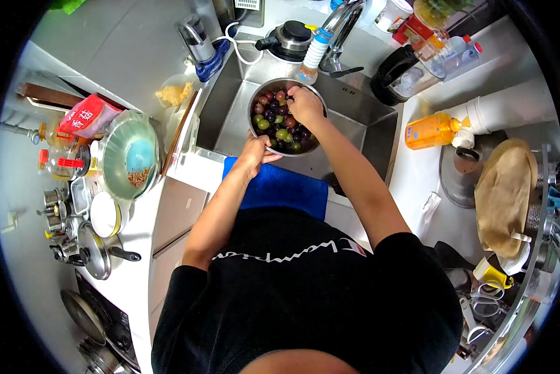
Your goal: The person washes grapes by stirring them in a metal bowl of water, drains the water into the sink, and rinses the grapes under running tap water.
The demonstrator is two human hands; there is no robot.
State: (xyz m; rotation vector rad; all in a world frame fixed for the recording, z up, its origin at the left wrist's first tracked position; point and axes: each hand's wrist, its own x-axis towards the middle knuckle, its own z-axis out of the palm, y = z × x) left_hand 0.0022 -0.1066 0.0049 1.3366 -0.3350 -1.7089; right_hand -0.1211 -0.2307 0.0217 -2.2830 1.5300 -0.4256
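A round metal bowl [319, 140] full of red, green and dark grapes [282, 134] is over the sink [361, 128], close to its front edge. My left hand [255, 154] grips the bowl's near left rim, its fingers reaching underneath. Inside the far right part of the bowl, my right hand [306, 105] is among the grapes with its fingers bent down. Its fingertips are partly hidden, so whether they pinch a grape is unclear. The faucet [342, 28] with a blue and white nozzle stands just behind the bowl.
A blue cloth [283, 190] hangs over the sink's front edge. An orange bottle [429, 131] and a black-handled jug [395, 75] stand to the right. On the left counter are a green translucent bowl [115, 153] and a lidded pan [95, 252]. A black-lidded pot [292, 38] sits behind the sink.
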